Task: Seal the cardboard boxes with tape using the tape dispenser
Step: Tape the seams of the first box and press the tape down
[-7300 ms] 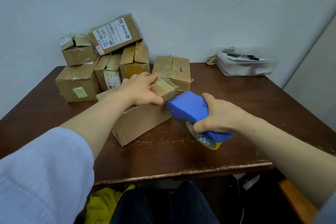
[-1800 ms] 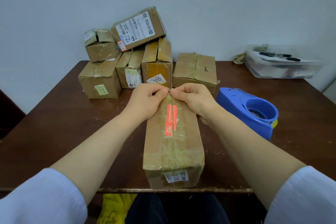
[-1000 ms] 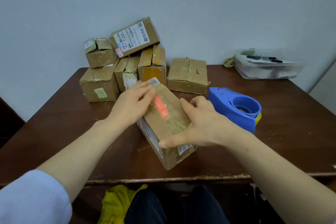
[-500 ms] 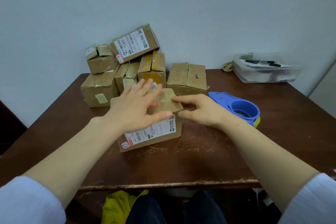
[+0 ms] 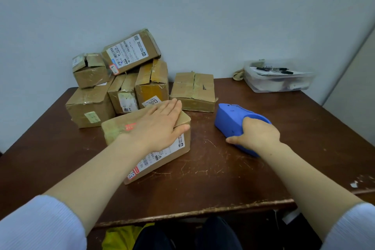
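The left hand (image 5: 160, 126) is lying flat on top of the box (image 5: 172, 154), fingers straight and together and pointing away from the person, thumb spreading over the top edge at the right-hand end; it is pressing, not clasping. Under that palm the box is sitting with its long axis running across the table (image 5: 203, 178), from near-left to far-right, and its labelled side is facing the person. A red sticker (image 5: 129, 127) is showing on the top, just left of the wrist.

To the right of this hand, apart from the box, the right hand (image 5: 257, 134) is gripping the dispenser (image 5: 229, 119), fingers curling over its rounded rear and thumb lying along its left flank. The dispenser is resting on the table, its long axis running from the grip up and to the left, its narrow nose pointing away from the person.

Beyond the left hand's fingertips a heap of boxes (image 5: 121, 87) is standing against the wall, with a single box (image 5: 192, 91) to its right. Well beyond the right hand a clear tub (image 5: 278, 81) is sitting at the table's far edge.
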Demonstrator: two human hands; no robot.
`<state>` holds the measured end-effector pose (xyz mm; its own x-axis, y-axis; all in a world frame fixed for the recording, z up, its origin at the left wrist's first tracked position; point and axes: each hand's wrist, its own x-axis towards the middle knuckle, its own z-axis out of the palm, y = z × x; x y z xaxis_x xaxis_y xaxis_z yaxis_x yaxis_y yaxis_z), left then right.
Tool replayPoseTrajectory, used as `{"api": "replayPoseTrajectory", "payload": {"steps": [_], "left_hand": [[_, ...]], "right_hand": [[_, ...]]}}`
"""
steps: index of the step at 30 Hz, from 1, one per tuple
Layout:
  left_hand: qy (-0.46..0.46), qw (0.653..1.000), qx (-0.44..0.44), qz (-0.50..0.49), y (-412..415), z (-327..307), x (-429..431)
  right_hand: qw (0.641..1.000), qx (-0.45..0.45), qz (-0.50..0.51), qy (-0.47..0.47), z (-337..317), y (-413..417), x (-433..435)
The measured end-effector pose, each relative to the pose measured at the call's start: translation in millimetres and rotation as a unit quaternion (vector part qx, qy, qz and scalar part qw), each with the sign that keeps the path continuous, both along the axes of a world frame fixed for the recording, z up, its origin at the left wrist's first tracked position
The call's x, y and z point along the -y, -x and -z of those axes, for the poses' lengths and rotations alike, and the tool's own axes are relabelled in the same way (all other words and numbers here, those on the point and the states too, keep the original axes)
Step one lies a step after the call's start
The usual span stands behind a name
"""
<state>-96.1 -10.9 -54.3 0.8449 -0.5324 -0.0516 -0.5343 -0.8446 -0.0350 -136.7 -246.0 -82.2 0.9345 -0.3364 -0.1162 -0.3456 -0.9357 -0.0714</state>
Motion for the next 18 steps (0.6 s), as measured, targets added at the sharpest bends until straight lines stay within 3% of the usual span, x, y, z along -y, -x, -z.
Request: {"api": "replayPoseTrajectory", "payload": {"steps": [5,7,9,11,13,15,18], "left_hand": [[0.027,0.999,-0.008,-0.038,4.1,0.6,12.6],[0.114,0.991,-0.034,-0.062,8.8,-6.4,13.9],[0.301,0.943,-0.079,-0.119,12.7,-18.9,15.3],[0.489,0.849,-0.132,-0.148,11.9,-30.8,18.4],[0.563,0.797,-0.158,-0.153,11.5,-43.0,25.2],[0.598,0.766,-0.187,-0.144,16.4,-52.2,33.5],[0.616,0.752,-0.204,-0.113,27.5,-58.0,41.9]], "right_hand": [[0.997,0.030,0.008,-0.065,-0.1,-4.3,7.0],[0.984,0.082,0.020,-0.155,-0.9,-1.7,15.9],[0.935,0.155,0.023,-0.319,-9.4,8.3,21.6],[0.836,0.194,0.015,-0.513,-20.9,23.6,21.1],[0.773,0.198,-0.038,-0.602,-25.2,37.2,20.1],[0.747,0.201,-0.096,-0.626,-24.6,45.8,18.5],[0.747,0.198,-0.135,-0.621,-23.6,50.8,18.1]]}}
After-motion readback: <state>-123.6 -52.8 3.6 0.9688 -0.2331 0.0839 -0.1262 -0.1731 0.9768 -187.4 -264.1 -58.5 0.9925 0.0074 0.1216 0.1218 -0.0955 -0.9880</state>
